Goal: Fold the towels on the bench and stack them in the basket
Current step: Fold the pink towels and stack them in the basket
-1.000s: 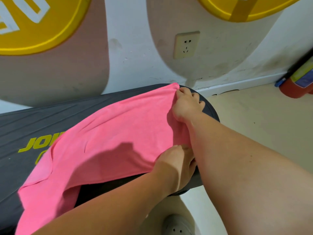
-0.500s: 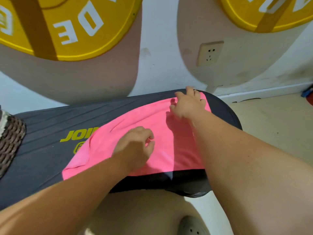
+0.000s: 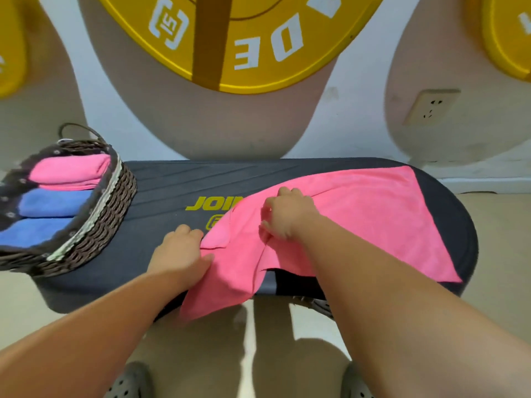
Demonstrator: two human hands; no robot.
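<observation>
A pink towel [image 3: 373, 219] lies spread over the right half of the dark bench [image 3: 166, 185], with its left end hanging over the front edge. My left hand [image 3: 181, 251] pinches the towel's left edge near the bench front. My right hand [image 3: 287, 216] rests on the towel's middle, fingers curled into the cloth. The woven basket [image 3: 109, 214] stands on the bench's left end and holds a folded pink towel [image 3: 69, 173] and two folded blue towels [image 3: 51, 202].
A wall with big yellow discs [image 3: 244, 38] rises right behind the bench. A wall socket [image 3: 431, 107] sits at the right. My grey shoes [image 3: 129, 383] show on the pale floor below the bench front.
The view swung left, bringing the basket into sight. My left hand slid left to the towel's left edge. My right hand left the far right corner and came to the towel's middle.
</observation>
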